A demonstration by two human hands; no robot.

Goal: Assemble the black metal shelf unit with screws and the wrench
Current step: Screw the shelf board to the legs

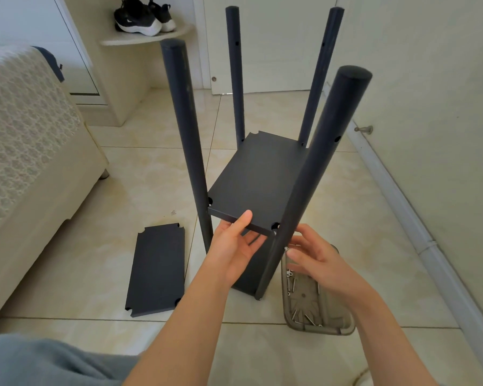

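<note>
a home, most likely a bedroom: glossy cream floor tiles (151, 176), a cream bed (56, 207) under a lace cover (20, 121), sneakers (140, 19) on a small corner shelf (151, 38), a white door (262, 57), a doorstop (364, 130) low on the wall.

Both bare forearms reach forward, close together. The left hand (232, 246) grips the shelf (258, 176) by its near edge, thumb on top and fingers beneath. The right hand (317, 256), palm down with fingers bent, pinches a screw (286, 248) at its fingertips.
</note>
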